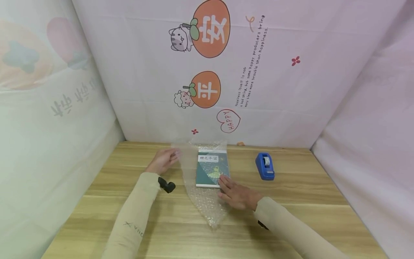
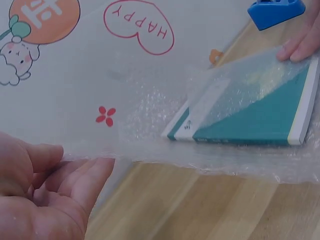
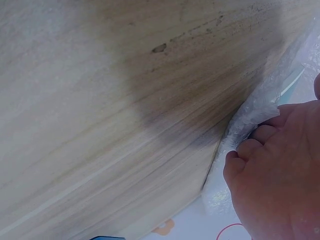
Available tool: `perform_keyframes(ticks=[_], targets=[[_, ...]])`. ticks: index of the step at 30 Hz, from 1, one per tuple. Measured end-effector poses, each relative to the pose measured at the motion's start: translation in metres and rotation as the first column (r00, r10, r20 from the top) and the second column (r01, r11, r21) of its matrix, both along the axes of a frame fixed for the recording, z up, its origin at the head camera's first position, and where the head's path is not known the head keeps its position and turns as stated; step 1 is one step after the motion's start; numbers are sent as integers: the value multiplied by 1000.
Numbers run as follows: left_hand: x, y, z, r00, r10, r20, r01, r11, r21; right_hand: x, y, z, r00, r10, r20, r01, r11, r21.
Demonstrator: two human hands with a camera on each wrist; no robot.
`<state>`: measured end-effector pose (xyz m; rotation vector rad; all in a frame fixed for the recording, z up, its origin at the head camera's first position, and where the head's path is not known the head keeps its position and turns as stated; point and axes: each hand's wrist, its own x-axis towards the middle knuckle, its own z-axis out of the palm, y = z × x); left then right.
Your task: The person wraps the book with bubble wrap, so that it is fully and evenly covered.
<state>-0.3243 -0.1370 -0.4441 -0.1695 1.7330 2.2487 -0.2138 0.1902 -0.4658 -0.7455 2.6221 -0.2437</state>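
A green book point(image 1: 207, 178) with a white title label lies on a sheet of bubble wrap point(image 1: 207, 207). One flap of the wrap is folded over the book's right part. My left hand point(image 1: 162, 160) pinches the wrap's left edge between thumb and fingers, lifting it a little off the table; the left wrist view shows the edge point(image 2: 90, 157) held there. Stretched out flat, the fingers of my right hand point(image 1: 240, 196) press the folded flap on the book's lower right edge. In the right wrist view, the wrap point(image 3: 250, 117) bunches along those fingers.
A blue tape dispenser point(image 1: 265, 167) with a roll of tape stands on the wooden table point(image 1: 300, 216), right of the book. Printed cloth point(image 1: 268, 118) hangs behind the table, and more cloth closes off both sides.
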Motion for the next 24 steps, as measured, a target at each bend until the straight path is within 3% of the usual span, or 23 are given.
perform_keyframes(ticks=[12,24], targets=[[-1,25,19,995,-82,-59,80,996,-34,0,-1,0,1000,-14,-4,15,1000,16],[-7,56,20,987,-134,-85,127,988,-83,0,-2,1,1000,-11,7,11,1000,28]])
